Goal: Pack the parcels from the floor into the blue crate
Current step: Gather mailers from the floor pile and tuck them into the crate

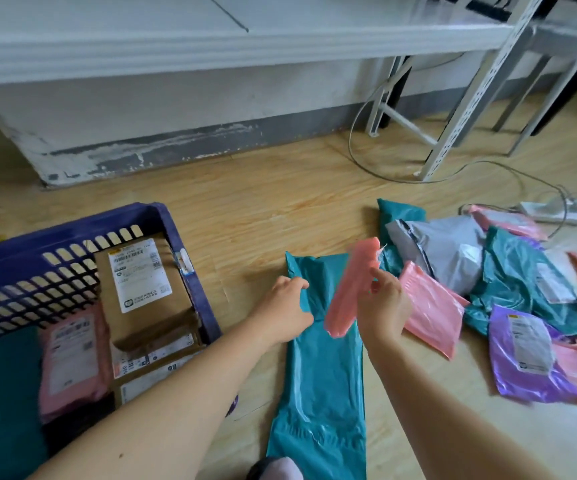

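Observation:
The blue crate [190,258] stands on the floor at the left, holding brown cardboard parcels [148,292], a pink mailer [72,358] and a teal one. A long teal mailer [325,382] lies on the floor in the middle. My left hand [285,313] grips its left edge near the far end. My right hand [384,303] holds a narrow pink mailer [349,289] lifted above the teal one, blurred with motion. To the right sits a pile of parcels [508,282]: teal, grey, pink and purple mailers.
A low grey wall ledge [176,98] runs across the back. White metal rack legs [467,109] stand at the back right, with cables [377,168] and a power strip [553,211] on the wooden floor. A dark sock-covered foot [275,469] shows at the bottom edge.

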